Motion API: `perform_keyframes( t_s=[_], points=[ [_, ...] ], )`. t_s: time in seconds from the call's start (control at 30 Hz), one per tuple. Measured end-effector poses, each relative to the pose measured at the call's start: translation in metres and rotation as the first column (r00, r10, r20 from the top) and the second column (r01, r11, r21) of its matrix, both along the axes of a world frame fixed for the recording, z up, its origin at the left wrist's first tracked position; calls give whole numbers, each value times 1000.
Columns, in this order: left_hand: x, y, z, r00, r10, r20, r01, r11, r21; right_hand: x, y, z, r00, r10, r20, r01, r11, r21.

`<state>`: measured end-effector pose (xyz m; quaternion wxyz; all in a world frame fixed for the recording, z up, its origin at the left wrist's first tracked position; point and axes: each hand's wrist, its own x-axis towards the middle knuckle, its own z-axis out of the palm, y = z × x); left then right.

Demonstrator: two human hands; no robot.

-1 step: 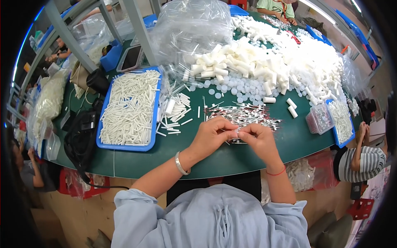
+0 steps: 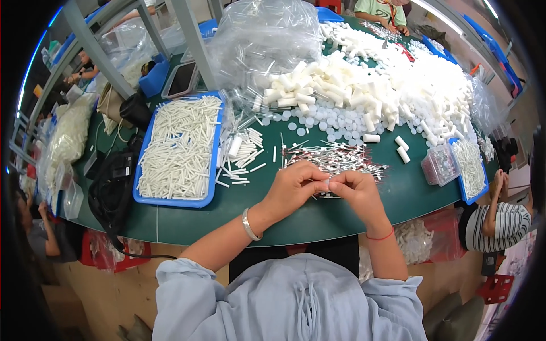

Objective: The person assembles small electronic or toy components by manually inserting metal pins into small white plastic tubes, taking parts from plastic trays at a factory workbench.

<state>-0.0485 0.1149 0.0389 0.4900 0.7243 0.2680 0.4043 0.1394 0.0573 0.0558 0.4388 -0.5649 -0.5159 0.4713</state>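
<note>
My left hand (image 2: 296,184) and my right hand (image 2: 359,194) meet fingertip to fingertip above the near part of the green table (image 2: 261,219). Both pinch at the same spot. A small pale piece seems to show between the fingertips, too small and covered to name. Just beyond my fingers lies a pile of thin metal-and-white pieces with red bits (image 2: 341,156). To the left of it are loose thin white sticks (image 2: 244,156), and farther left stands a blue tray (image 2: 211,190) heaped with similar sticks.
Thick white cylinders (image 2: 341,85) form a big heap behind, edged by translucent discs (image 2: 333,120). A clear plastic bag (image 2: 261,40) and a grey metal frame (image 2: 190,34) rise at the back left. A clear box (image 2: 441,163) stands right, by another blue tray (image 2: 469,170). Other people sit around.
</note>
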Motion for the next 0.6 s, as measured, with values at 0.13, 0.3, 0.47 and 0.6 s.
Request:
perform_keyframes(
  t_s=[0.13, 0.3, 0.47, 0.6],
  points=[
    [4, 10, 4, 1000, 7, -20, -1, 959, 284, 5, 11, -8, 949, -10, -315, -28, 993, -117],
    [7, 55, 15, 989, 24, -149, -1, 988, 157, 9, 26, -19, 871, -150, -467, 107, 987, -118],
    [-28, 138, -28, 621, 622, -477, -59, 644, 763, 17, 39, -10, 901, -235, -365, 219, 972, -86],
    [-33, 164, -39, 622, 647, -441, -50, 595, 802, 27, 42, -24, 902, -284, -325, 297, 955, -12]
  ],
)
